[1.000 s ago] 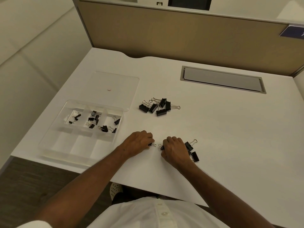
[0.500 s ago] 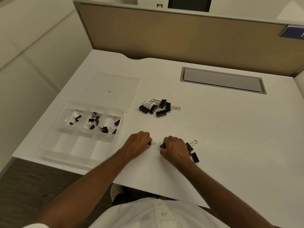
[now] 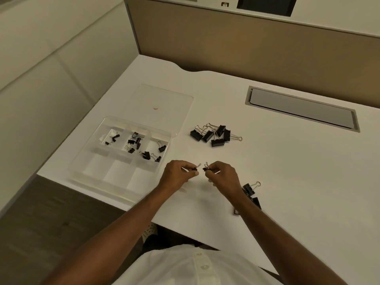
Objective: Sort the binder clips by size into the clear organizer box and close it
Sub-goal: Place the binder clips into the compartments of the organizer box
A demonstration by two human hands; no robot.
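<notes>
While pinched, fingers (image 3: 190, 169) on clips (image 3: 206, 167)

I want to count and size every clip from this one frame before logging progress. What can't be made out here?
- Clips beside the right forearm: the arm covers part of them, so their count is unsure.
- Clip in the left hand: fingers hide its body; size unclear.
- Clip in the right hand: likewise mostly covered.
- Smallest clips in the organizer box: too small to count.
</notes>
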